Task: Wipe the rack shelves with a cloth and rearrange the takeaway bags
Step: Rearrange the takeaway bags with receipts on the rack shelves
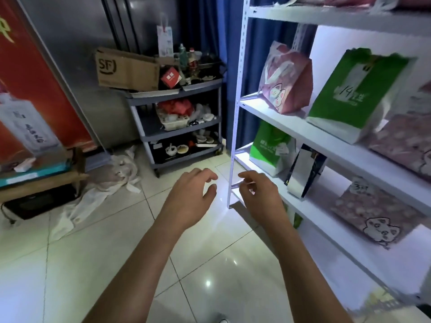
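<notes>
Both hands, the left point(192, 194) and the right point(258, 194), hang over bare floor tiles point(210, 264) just beside the white rack's front post point(235, 127). On the middle shelf point(303, 127), a gap separates the pink bag point(288, 80) from the green bag point(356, 94). Below, a smaller green bag point(270, 148) and a dark upright bag point(304, 170) crowd the shelf's left end, and a pink bag lying flat point(375, 213) covers the next shelf down.

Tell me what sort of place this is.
Probably a restaurant's back room for takeaway orders: numbered takeaway bags stand on a white rack, beside a cart of used dishes and a steel fridge.
</notes>
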